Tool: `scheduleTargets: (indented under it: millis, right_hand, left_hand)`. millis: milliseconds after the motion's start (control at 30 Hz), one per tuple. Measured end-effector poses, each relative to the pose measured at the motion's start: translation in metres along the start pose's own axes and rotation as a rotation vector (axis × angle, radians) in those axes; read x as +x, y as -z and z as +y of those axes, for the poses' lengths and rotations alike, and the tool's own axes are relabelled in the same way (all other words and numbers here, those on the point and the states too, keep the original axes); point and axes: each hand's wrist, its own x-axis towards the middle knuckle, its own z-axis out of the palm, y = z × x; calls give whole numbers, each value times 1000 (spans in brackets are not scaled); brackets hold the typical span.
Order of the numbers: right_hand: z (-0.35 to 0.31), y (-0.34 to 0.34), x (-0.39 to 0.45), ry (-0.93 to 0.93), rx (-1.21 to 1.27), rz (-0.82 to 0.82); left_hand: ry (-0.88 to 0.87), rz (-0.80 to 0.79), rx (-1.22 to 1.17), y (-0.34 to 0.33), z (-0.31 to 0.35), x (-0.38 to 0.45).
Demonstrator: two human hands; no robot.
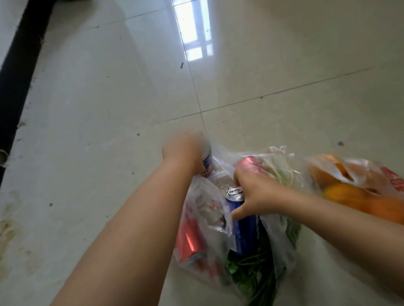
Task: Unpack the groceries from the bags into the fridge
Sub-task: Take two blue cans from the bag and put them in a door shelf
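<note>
Down between the two forearms, a clear plastic bag (pixel 207 232) lies open on the tiled floor (pixel 274 65). Inside it a blue can (pixel 244 227) stands upright, and the right hand (pixel 258 194) curls around its upper part, thumb on the near side. Left of that hand a red can (pixel 188 240) lies tilted against the bag's wall; green leafy herbs (pixel 249 276) spill out below. The left hand (pixel 185 150), blurred, grips a white bottle with blue print (pixel 207 162) just beyond the bag. Right of the right hand sits a second bag of oranges (pixel 351 189).
</note>
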Motion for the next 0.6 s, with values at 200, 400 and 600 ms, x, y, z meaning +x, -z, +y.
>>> scheduleTargets:
  millis: [200,400,600]
  right_hand:
    - [10,5,-15,51,-43,-120]
    - [14,4,-28,83,-46,-128]
    - [13,0,-33,108,-36,67]
  left_hand:
    - [-43,-25,-40,-9,2,-4]
    - [-138,53,9,-34,-21,-39]
    - [-276,76,-184,-44,-43,-86]
